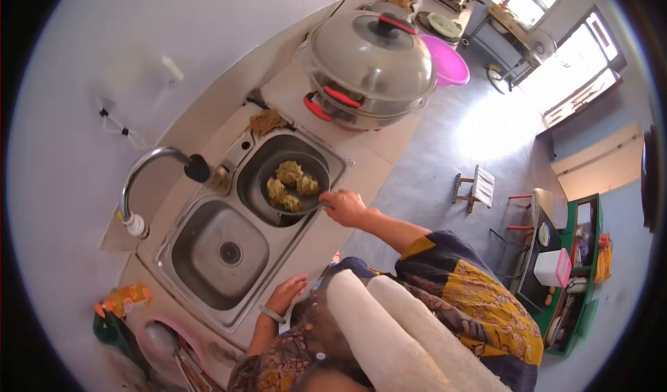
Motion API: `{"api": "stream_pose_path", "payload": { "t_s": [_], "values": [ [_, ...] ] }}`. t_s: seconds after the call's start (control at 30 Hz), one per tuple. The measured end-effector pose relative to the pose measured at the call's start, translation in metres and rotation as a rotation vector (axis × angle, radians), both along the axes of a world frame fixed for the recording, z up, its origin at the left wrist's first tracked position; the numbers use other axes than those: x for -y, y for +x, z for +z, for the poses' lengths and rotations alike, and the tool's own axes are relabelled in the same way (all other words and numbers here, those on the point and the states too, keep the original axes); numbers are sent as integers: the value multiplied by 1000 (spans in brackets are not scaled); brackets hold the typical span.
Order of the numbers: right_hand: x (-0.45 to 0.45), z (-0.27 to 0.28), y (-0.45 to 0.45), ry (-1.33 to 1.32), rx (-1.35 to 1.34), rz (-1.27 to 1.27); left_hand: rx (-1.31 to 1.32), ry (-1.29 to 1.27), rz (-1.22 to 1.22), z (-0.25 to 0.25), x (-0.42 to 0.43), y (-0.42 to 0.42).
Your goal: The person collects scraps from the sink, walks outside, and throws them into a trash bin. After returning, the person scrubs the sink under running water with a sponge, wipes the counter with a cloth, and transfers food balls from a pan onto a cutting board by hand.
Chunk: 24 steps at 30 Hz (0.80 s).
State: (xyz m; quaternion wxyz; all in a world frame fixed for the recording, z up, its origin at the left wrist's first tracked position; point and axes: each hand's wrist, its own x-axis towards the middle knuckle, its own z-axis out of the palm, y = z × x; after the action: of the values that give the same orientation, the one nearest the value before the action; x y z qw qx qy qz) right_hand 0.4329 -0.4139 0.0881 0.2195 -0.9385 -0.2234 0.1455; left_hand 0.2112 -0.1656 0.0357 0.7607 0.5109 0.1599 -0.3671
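Observation:
My right hand (345, 208) is closed at the near right edge of a dark round pan (317, 168); whether it grips the rim or a short handle is hidden by the fingers. Several lumpy, yellowish-green clumps of food (289, 172) lie in the pan. It sits in or just over the far basin of a steel double sink (215, 267). Fingers outstretched, my left hand (286, 295) rests at the counter's front edge by my body, with nothing visible in it and a band around the wrist.
A curved faucet (139, 166) stands behind the near basin. Beyond the sink is a large lidded steamer pot (375, 62) with red handles, and a pink basin (446, 60). A brown cloth (267, 121) lies behind the sink. Utensils (182, 354) stand at lower left.

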Motion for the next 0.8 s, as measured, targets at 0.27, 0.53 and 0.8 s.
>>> {"api": "stream_pose_path", "payload": {
  "t_s": [0.27, 0.53, 0.8],
  "values": [
    [68, 55, -74, 116, -89, -81, 12, -222, -70, 36, 86, 76],
    [199, 43, -92, 207, -62, -166, -177, -381, -121, 40, 241, 109],
    [369, 76, -59, 135, 57, -319, -215, -580, 8, 57, 460, 168]
  ]
}}
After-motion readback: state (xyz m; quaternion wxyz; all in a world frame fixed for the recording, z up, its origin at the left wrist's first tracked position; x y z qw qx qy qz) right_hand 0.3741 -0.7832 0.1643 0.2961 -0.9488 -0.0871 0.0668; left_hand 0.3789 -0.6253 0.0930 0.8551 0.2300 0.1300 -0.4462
